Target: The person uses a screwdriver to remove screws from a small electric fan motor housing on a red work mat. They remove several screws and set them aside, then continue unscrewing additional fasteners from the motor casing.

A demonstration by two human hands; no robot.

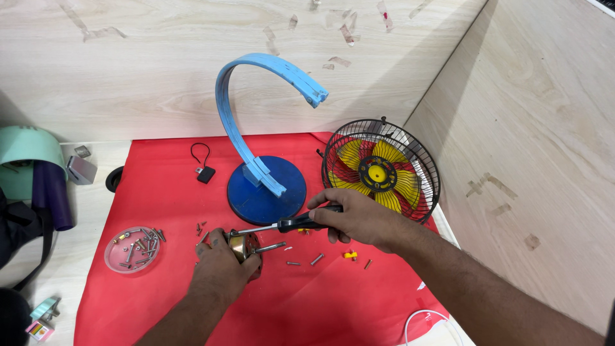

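Notably, the left hand (221,269) was closed around a small brass-coloured round metal motor housing (242,247) resting on the red cloth mat (166,192), while the right hand (359,218) was wrapped tightly around the black handle of a screwdriver (282,225) whose steel shaft met the housing's top. The main risk, in my judgement, was the tip slipping off the fastener and striking the left thumb, which sat just beside the contact point. A second hazard: loose steel screws (307,261) and a small yellow plastic piece (350,255) lay scattered near the right wrist (easily swept off the mat by a forearm). The clear round plastic dish of screws (132,250) stood apart to the left, near the mat's edge.

Room to move was fair in front and to the left. On the right, the black wire fan cage with yellow blades (380,170) stood close behind the right hand, and the blue round base with curved blue arm (266,186) rose directly beyond the screwdriver. The wooden side wall (532,128) confined the right elbow.
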